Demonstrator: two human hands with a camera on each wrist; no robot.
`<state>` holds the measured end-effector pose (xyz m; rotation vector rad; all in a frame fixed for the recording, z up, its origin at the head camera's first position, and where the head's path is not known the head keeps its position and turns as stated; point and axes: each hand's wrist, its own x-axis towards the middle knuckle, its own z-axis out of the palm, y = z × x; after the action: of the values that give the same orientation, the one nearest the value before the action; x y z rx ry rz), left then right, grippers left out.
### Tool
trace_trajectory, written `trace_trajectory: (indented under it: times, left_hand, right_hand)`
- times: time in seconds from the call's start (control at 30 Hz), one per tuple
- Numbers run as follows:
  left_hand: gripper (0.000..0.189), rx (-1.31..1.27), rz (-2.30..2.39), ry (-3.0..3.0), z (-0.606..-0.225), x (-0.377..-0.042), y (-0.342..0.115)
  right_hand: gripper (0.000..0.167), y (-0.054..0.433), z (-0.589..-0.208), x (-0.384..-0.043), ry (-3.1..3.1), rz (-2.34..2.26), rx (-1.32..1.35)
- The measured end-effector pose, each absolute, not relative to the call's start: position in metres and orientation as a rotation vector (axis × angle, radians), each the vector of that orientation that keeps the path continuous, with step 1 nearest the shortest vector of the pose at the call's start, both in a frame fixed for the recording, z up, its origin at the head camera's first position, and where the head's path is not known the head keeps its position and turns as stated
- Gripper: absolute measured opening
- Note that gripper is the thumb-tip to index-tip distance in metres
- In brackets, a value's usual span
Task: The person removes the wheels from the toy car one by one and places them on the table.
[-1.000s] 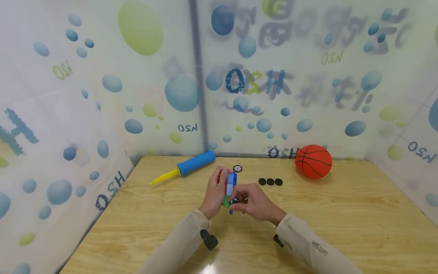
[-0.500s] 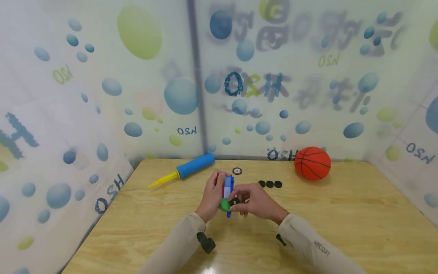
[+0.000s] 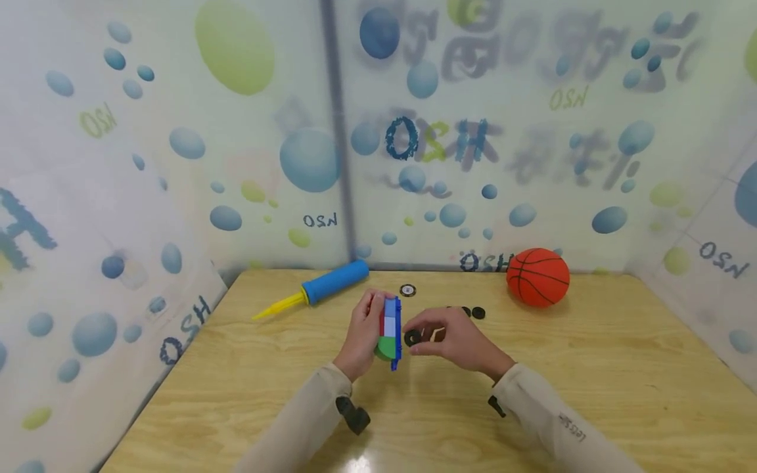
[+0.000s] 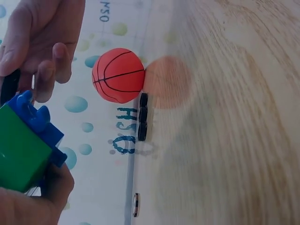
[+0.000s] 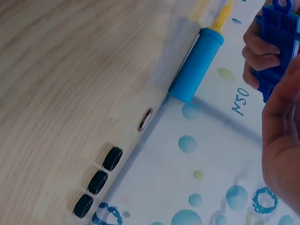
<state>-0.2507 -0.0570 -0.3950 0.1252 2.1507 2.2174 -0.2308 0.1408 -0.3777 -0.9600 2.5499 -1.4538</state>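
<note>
My left hand [image 3: 359, 338] grips a toy vehicle [image 3: 389, 326] made of green, white, light blue and red blocks on a dark blue base. It is held on its side above the table, with the base [image 5: 277, 44] turned toward my right hand. Between thumb and fingers, my right hand [image 3: 464, 336] pinches a black toy wheel [image 3: 412, 338] with a hole in its middle. The wheel stands a small gap to the right of the base. From the left wrist, the vehicle's green block [image 4: 21, 147] and blue hook appear close up, with the wheel [image 4: 10, 85] near them.
Several things lie on the wooden table [image 3: 591, 394]: a row of 3 black wheels [image 5: 98, 182], a round black-and-white chip [image 3: 408, 290], a blue pump [image 3: 337, 282] with a yellow nozzle, and a red basketball [image 3: 538, 277] by the back wall.
My right hand has drawn back to the right with the wheel, opening a gap from the vehicle's base. My left hand has shifted slightly left with the vehicle.
</note>
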Motion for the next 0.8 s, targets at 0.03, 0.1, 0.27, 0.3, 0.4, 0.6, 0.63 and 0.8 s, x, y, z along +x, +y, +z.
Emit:
trace_trajectory:
  times: [0.03,0.1,0.27,0.3,0.4,0.6,0.63,0.8]
  left_hand:
    - [0.039,0.130,2.215,2.151,-0.394,-0.251,-0.058]
    - [0.038,0.138,2.209,2.150,-0.393,-0.251,-0.059]
    - [0.038,0.120,2.166,2.159,-0.395,-0.250,-0.065]
    - [0.038,0.120,2.158,2.161,-0.395,-0.250,-0.066]
    - [0.038,0.127,2.159,2.148,-0.395,-0.250,-0.069]
    - [0.039,0.125,2.163,2.149,-0.393,-0.249,-0.071]
    - [0.040,0.122,2.159,2.158,-0.393,-0.249,-0.072]
    - [0.039,0.102,2.156,2.165,-0.394,-0.250,-0.074]
  right_hand:
    - [0.026,0.143,-0.377,-0.232,2.575,-1.449,-0.952]
    - [0.026,0.147,-0.377,-0.233,2.607,-1.443,-0.941]
    - [0.025,0.159,-0.379,-0.234,2.608,-1.439,-0.902]
    - [0.025,0.162,-0.379,-0.235,2.605,-1.437,-0.890]
    - [0.024,0.171,-0.381,-0.236,2.616,-1.415,-0.850]
    - [0.024,0.188,-0.383,-0.240,2.688,-1.311,-0.860]
    - [0.024,0.191,-0.383,-0.240,2.703,-1.287,-0.868]
    - [0.024,0.207,-0.384,-0.241,2.758,-1.180,-0.875]
